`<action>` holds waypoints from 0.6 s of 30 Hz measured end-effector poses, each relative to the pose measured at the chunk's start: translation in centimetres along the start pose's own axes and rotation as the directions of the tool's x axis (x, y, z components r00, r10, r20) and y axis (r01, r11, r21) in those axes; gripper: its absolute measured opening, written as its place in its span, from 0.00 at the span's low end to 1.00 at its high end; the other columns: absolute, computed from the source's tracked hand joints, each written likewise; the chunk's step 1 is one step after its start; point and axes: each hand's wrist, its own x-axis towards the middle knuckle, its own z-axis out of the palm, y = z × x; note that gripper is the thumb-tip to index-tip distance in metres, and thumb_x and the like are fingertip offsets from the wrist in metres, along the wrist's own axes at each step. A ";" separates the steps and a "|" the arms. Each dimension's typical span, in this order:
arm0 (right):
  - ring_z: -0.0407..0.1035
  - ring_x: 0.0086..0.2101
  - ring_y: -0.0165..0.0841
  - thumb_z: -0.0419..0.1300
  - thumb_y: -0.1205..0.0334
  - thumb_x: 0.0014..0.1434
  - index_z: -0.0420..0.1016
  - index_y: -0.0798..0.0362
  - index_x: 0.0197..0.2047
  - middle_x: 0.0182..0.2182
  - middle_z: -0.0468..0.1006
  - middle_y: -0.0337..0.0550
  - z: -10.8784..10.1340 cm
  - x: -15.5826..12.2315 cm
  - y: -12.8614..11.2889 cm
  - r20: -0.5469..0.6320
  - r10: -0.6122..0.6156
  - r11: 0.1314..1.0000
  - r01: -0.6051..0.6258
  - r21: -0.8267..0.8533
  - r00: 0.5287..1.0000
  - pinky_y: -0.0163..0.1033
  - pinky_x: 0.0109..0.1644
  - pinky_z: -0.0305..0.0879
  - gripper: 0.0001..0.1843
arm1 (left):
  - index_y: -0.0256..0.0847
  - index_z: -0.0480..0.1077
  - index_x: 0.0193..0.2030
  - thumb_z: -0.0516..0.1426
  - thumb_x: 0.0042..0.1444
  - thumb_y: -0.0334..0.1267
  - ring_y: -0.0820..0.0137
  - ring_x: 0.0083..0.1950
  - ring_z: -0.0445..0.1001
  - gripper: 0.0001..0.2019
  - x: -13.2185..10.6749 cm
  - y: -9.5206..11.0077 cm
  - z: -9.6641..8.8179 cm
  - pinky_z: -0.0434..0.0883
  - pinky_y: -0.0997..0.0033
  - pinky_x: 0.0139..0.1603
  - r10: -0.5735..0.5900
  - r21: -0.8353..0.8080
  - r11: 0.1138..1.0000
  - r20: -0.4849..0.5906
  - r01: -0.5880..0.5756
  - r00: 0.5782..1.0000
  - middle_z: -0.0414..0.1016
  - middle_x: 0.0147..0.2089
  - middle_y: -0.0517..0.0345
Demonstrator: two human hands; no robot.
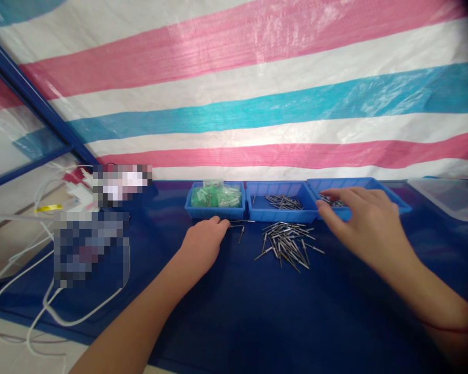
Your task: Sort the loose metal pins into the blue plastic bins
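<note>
While the left hand [205, 241] is laid knuckles-up on the blue table [234, 311], its fingers are curled together, and a thin pin [242, 222] is seen right at their tips; whether it is pinched cannot be told. A loose pile of metal pins [288, 244] is spread just right of those fingertips, between the two hands. The right hand [361, 215] is stretched over the right blue tray [374, 183], fingers loosely apart, with a few pins [329, 201] at the tips of thumb and forefinger; a grip on them cannot be confirmed. Just left of these fingertips the middle tray [257, 210] is set, holding more pins, and just beyond the left fingers a tray of green pieces [214, 212] is placed.
</note>
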 end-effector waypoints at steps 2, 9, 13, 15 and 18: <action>0.69 0.42 0.47 0.56 0.55 0.59 0.75 0.52 0.43 0.39 0.78 0.51 0.0 -0.2 -0.4 0.010 -0.048 0.998 0.047 0.040 0.999 0.50 0.45 0.60 0.13 | 0.45 0.66 0.54 0.47 0.62 0.29 0.61 0.40 0.75 0.17 0.0 -0.1 -0.1 0.70 0.65 0.36 0.003 -0.023 1.000 0.012 -0.003 1.000 0.73 0.44 0.50; 0.69 0.41 0.46 0.56 0.57 0.59 0.75 0.52 0.40 0.37 0.78 0.48 -0.5 -0.3 -1.5 -0.002 -0.137 0.982 0.136 0.127 0.991 0.52 0.48 0.61 0.11 | 0.40 0.71 0.45 0.57 0.55 0.47 0.60 0.43 0.74 0.15 -1.0 -1.1 -2.3 0.68 0.67 0.40 -0.057 -0.123 0.990 0.086 0.068 0.995 0.73 0.44 0.49; 0.68 0.42 0.46 0.56 0.57 0.59 0.75 0.52 0.40 0.37 0.78 0.49 -0.5 -0.4 -2.0 0.012 -0.154 0.978 0.150 0.143 0.988 0.53 0.49 0.61 0.10 | 0.43 0.73 0.38 0.60 0.52 0.48 0.62 0.38 0.74 0.12 -1.3 -1.8 -2.5 0.66 0.70 0.34 -0.062 -0.186 0.979 0.149 0.089 0.987 0.76 0.38 0.54; 0.68 0.42 0.46 0.56 0.57 0.59 0.75 0.52 0.40 0.37 0.78 0.49 -0.3 -0.5 -2.1 0.017 -0.156 0.977 0.151 0.148 0.988 0.54 0.49 0.61 0.11 | 0.43 0.73 0.36 0.59 0.52 0.41 0.64 0.36 0.75 0.06 -1.1 -1.8 -2.2 0.65 0.71 0.34 -0.041 -0.209 0.975 0.170 0.077 0.985 0.76 0.35 0.56; 0.68 0.42 0.45 0.56 0.57 0.59 0.76 0.52 0.40 0.37 0.78 0.48 -0.1 -0.8 -2.4 0.033 -0.166 0.975 0.159 0.157 0.986 0.53 0.48 0.61 0.11 | 0.42 0.74 0.33 0.57 0.54 0.35 0.65 0.37 0.75 0.03 -0.8 -1.6 -1.8 0.65 0.72 0.35 -0.001 -0.238 0.970 0.189 0.047 0.982 0.77 0.34 0.56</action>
